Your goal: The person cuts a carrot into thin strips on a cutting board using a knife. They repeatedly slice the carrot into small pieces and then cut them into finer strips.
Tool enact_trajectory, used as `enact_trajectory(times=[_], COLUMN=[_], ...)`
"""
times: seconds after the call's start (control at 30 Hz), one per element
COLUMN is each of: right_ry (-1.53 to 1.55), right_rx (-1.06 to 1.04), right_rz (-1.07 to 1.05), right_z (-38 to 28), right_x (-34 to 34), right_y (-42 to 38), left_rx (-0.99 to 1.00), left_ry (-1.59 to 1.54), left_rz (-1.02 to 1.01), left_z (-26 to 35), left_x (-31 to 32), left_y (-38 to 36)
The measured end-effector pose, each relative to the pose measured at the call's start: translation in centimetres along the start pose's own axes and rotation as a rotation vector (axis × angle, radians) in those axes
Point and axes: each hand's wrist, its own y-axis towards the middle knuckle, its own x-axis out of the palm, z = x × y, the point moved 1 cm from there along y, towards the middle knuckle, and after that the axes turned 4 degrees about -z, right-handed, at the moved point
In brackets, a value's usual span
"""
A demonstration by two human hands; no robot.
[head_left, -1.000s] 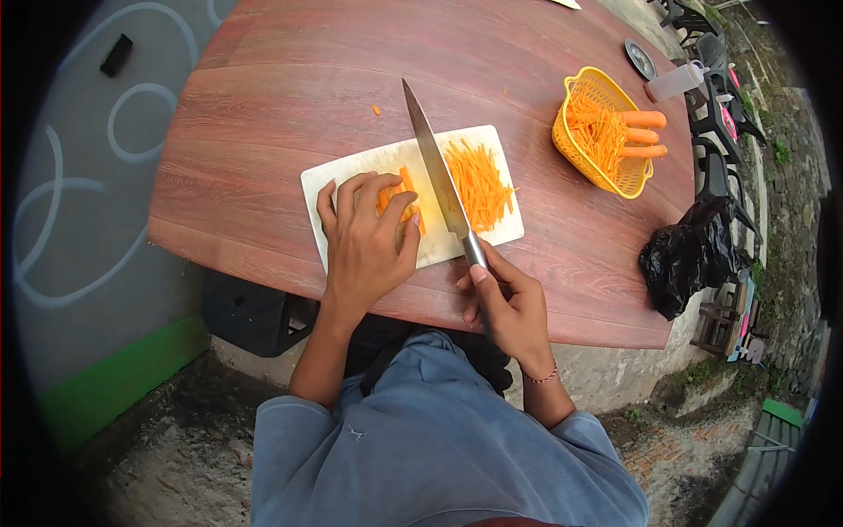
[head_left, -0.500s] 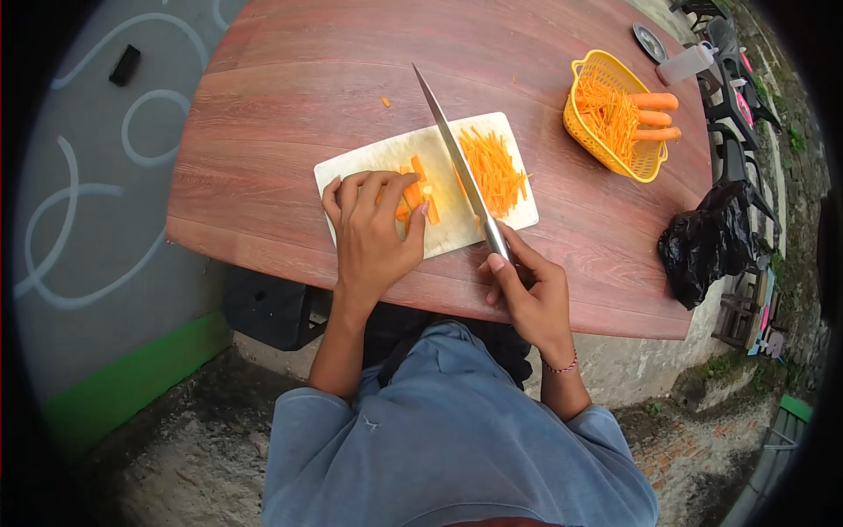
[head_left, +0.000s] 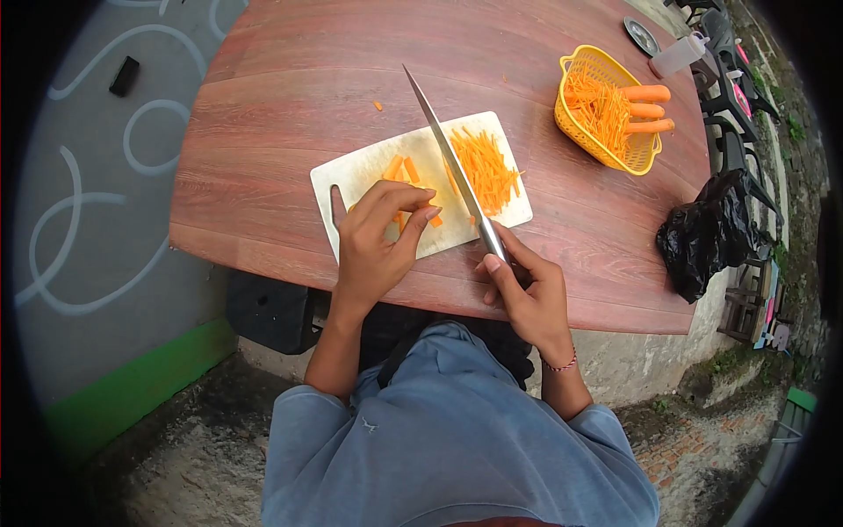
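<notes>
My right hand grips the handle of a long kitchen knife. Its blade slants up and left across the white cutting board, between two lots of carrot. To the right of the blade lies a pile of thin carrot strips. My left hand is raised over the left part of the board, thumb and fingertips brought close together in a pinch. What sits between those fingertips, if anything, is too small to make out. Thicker carrot pieces lie under and beyond that hand, partly hidden by it.
On the wooden table, a yellow basket holds carrot shreds and three carrots. Behind it are a squeeze bottle and a metal dish. A black plastic bag hangs at the right edge. One carrot scrap lies beyond the board.
My left hand has lifted off the carrot pieces and its fingers have drawn together into a pinch, uncovering the board's handle slot. The knife and right hand hold nearly the same place.
</notes>
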Motion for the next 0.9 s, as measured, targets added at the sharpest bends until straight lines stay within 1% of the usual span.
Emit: enact_trajectory(times=[0.03, 0.1, 0.13, 0.2, 0.23, 0.3, 0.43, 0.53, 0.6, 0.63, 0.7, 0.8, 0.9], right_ry=[0.023, 0.044, 0.048, 0.05, 0.027, 0.004, 0.01, -0.021, -0.027, -0.011, 0.005, 0.005, 0.029], right_rx=[0.008, 0.011, 0.017, 0.017, 0.001, -0.012, -0.011, -0.022, -0.021, 0.013, 0.047, 0.01, 0.044], right_rz=[0.004, 0.005, 0.003, -0.001, -0.001, -0.002, -0.017, -0.019, -0.015, -0.023, -0.033, -0.015, -0.04], right_z=[0.0, -0.2, -0.3, -0.2, 0.2, 0.4, 0.6, 0.6, 0.4, 0.2, 0.1, 0.0, -0.7], right_x=[0.0, 0.0, 0.1, 0.1, 0.2, 0.3, 0.5, 0.6, 0.7, 0.8, 0.9, 1.1, 1.1], right_y=[-0.1, -0.1, -0.1, -0.1, -0.1, -0.3, -0.1, 0.0, 0.0, -0.1, -0.1, 0.1, 0.4], left_rx=[0.002, -0.08, -0.079, 0.091, 0.091, 0.104, 0.103, 0.099, 0.053, 0.053, 0.133, 0.174, 0.201], left_ry=[-0.001, 0.053, 0.054, 0.324, 0.324, 0.478, 0.489, 0.543, 0.574, 0.575, 0.581, 0.499, 0.52], left_rz=[0.004, -0.092, -0.087, -0.075, -0.073, -0.122, -0.127, -0.177, -0.23, -0.229, -0.224, -0.267, -0.307], left_z=[-0.1, -0.6, -0.9, -1.4, -1.2, -0.6, -1.3, -1.2, -0.8, -0.5, -0.2, -1.5, -2.1], left_x=[0.3, 0.9, 1.0, 1.0, 0.7, 0.0, -0.4, -0.6, -0.9, -1.0, -1.2, -1.2, -1.7], left_y=[0.3, 1.0, 1.0, 1.0, 1.0, 0.6, -0.1, -0.1, 0.1, 0.4, 0.9, 1.4, 1.8])
